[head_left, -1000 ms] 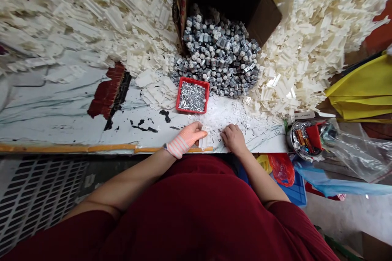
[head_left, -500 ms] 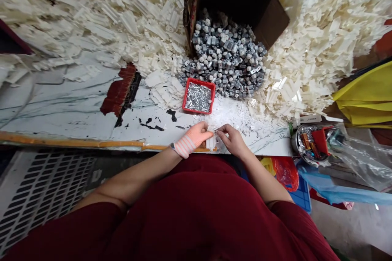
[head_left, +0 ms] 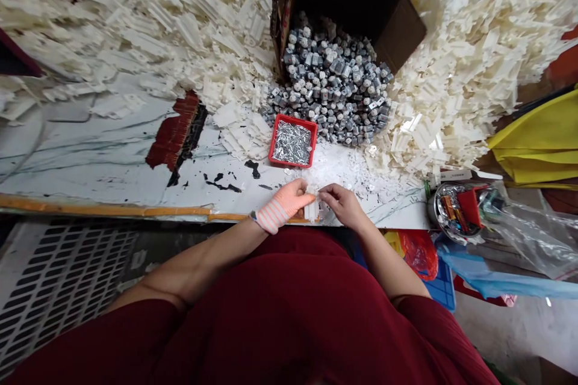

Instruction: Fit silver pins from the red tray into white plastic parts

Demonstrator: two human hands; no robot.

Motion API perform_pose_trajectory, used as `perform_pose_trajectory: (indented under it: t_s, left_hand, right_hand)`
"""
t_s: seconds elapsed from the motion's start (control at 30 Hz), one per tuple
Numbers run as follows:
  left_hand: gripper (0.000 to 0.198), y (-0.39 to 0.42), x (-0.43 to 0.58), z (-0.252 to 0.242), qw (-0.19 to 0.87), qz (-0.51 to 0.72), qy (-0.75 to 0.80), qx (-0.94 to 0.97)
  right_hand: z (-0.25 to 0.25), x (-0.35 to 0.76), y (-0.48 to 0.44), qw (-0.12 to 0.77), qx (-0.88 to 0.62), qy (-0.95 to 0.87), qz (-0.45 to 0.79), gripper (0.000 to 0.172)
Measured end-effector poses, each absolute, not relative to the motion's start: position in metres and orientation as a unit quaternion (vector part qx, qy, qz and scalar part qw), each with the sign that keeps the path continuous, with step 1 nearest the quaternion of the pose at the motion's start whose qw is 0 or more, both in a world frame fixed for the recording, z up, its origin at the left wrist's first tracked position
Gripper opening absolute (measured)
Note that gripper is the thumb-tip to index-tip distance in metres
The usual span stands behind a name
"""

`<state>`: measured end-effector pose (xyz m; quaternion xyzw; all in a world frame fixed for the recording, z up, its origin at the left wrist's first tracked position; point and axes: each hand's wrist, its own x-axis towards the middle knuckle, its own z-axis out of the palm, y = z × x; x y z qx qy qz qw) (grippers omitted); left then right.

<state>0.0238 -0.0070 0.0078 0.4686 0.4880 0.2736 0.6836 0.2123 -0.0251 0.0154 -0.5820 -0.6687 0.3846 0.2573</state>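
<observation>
My left hand, in a striped pink and orange glove, grips a small white plastic part at the table's front edge. Its thumb presses on the part from the left. Close by on the right, my bare right hand has thumb and forefinger pinched near the top of that part; whatever is between the fingertips is too small to name. Just beyond the hands stands a red square tray full of small metal pins. Tiny clear pieces lie scattered right of the tray.
A cardboard box on its side spills small grey motors. Heaps of cream plastic parts surround it. A torn red cardboard piece lies at left. At right are a metal bowl of odds and ends and a yellow cloth.
Both hands stay almost in place. The right hand's fingers have shifted very slightly beside the white part.
</observation>
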Motion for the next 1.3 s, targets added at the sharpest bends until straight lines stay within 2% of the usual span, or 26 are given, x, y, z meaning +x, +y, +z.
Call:
perform_pose_trajectory:
  t_s: [0.1,0.3,0.43,0.5,0.57,0.67,0.73,0.87,1.1,1.2,1.3]
  left_hand:
    - [0.022,-0.005,0.023,-0.002,0.696,0.281,0.489,0.443]
    - [0.023,-0.002,0.025,-0.013,0.707,0.265,0.488,0.438]
    - [0.02,-0.004,0.03,-0.014,0.696,0.257,0.49,0.457]
    - [0.019,-0.005,0.031,-0.011,0.688,0.251,0.492,0.471]
    - [0.019,-0.006,0.032,-0.007,0.673,0.243,0.499,0.488]
    - [0.019,-0.006,0.033,0.003,0.643,0.226,0.51,0.525]
    - [0.019,-0.006,0.033,0.01,0.621,0.215,0.517,0.549]
    - [0.021,-0.008,0.028,0.014,0.593,0.208,0.533,0.567]
    - [0.031,-0.015,0.024,0.001,0.758,0.218,0.467,0.401]
    - [0.029,-0.015,0.025,0.002,0.734,0.223,0.479,0.426]
    - [0.026,-0.015,0.026,0.005,0.663,0.219,0.514,0.498]
  right_hand:
    - [0.011,0.242,-0.026,0.253,-0.621,-0.674,0.31,0.019]
    - [-0.013,0.266,-0.052,0.104,-0.665,-0.722,0.16,0.016]
    - [-0.029,0.252,-0.057,0.083,-0.698,-0.704,0.105,0.018]
    - [-0.029,0.247,-0.054,0.113,-0.707,-0.686,0.133,0.017]
    - [-0.022,0.24,-0.048,0.174,-0.709,-0.65,0.212,0.018]
    - [-0.005,0.224,-0.04,0.28,-0.662,-0.596,0.357,0.022]
    - [0.005,0.212,-0.036,0.314,-0.623,-0.599,0.393,0.022]
    - [0.014,0.195,-0.034,0.304,-0.622,-0.61,0.384,0.019]
    - [0.015,0.19,-0.039,0.291,-0.644,-0.609,0.361,0.015]
    - [0.016,0.189,-0.039,0.294,-0.648,-0.601,0.364,0.014]
    - [0.015,0.188,-0.038,0.287,-0.643,-0.605,0.371,0.014]
